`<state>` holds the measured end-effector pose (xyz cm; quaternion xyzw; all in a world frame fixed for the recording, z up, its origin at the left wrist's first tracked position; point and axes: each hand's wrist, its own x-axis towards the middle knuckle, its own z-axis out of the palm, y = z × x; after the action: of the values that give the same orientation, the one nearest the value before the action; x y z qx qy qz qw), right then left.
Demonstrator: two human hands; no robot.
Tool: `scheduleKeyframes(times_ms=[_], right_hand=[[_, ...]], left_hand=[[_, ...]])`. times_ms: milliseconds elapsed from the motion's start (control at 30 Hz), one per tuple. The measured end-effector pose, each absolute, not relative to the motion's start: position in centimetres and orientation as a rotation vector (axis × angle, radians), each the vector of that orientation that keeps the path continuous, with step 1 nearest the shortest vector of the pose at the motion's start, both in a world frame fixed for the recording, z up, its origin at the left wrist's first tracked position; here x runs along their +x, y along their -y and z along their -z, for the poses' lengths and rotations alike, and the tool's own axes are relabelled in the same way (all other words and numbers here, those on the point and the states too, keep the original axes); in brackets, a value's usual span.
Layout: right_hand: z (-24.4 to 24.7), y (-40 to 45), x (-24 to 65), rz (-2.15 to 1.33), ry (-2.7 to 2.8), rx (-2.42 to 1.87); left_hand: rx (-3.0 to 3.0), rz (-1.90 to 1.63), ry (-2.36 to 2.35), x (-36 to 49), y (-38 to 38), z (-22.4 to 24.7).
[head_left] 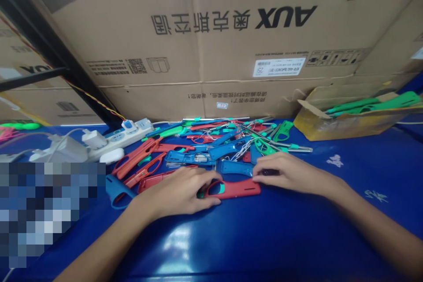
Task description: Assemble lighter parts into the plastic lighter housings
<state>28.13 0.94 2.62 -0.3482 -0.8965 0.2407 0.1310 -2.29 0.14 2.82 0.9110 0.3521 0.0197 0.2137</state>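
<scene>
A red lighter casing [239, 188] with an oval trigger opening lies flat near the front of the pile. My left hand [185, 191] grips its left end, thumb and fingers around the opening, where a green piece shows. At the casing's right end, the fingertips of my right hand [284, 172] are pinched together and touch or nearly touch its upper edge. A small dark object [270, 172] shows under the right fingers; its kind is hidden. Just behind sit blue lighter casings [235, 168] and, left of my left hand, another red casing [155, 181].
Loose lighter parts with metal tubes [299, 148] and white wires are heaped behind my hands. An open carton [357, 125] of green casings stands right. A power strip [132, 134] with chargers lies left. A large cardboard box [214, 57] forms the back wall above the blue table [251, 242].
</scene>
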Motion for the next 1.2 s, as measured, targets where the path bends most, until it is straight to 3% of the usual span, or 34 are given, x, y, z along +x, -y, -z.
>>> scheduleKeyframes(times_ms=[1200], right_hand=[[-2.69, -0.39, 27.85, -0.649, 2.656, -1.102]], left_hand=[[2.496, -0.096, -0.945, -2.52, -0.43, -2.83]])
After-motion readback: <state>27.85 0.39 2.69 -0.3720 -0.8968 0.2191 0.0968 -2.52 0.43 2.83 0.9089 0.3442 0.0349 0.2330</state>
